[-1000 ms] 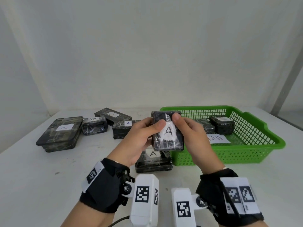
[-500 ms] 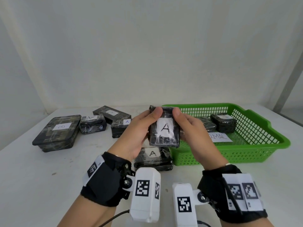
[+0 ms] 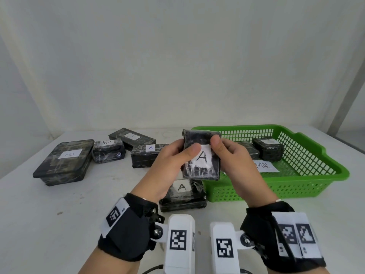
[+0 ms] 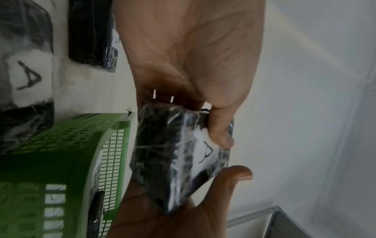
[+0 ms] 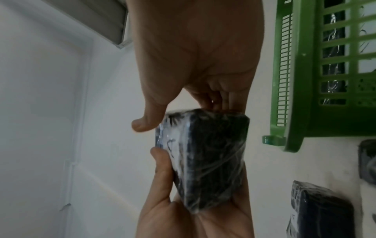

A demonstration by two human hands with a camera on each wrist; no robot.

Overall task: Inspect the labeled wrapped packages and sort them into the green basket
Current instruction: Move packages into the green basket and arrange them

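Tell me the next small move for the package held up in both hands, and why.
Probably carry the held package rightward over the green basket and set it down. Left hand and right hand grip it, its "A" label faces the head camera, and two packages already lie inside.

The basket [image 3: 276, 186] sits right on the table [image 3: 59, 214], with two packages [image 3: 267, 148] inside. Four packages [image 3: 147, 155] lie left of it. The held package [image 3: 200, 155] is above another package [image 3: 182, 196] adjoining the basket's near-left corner.
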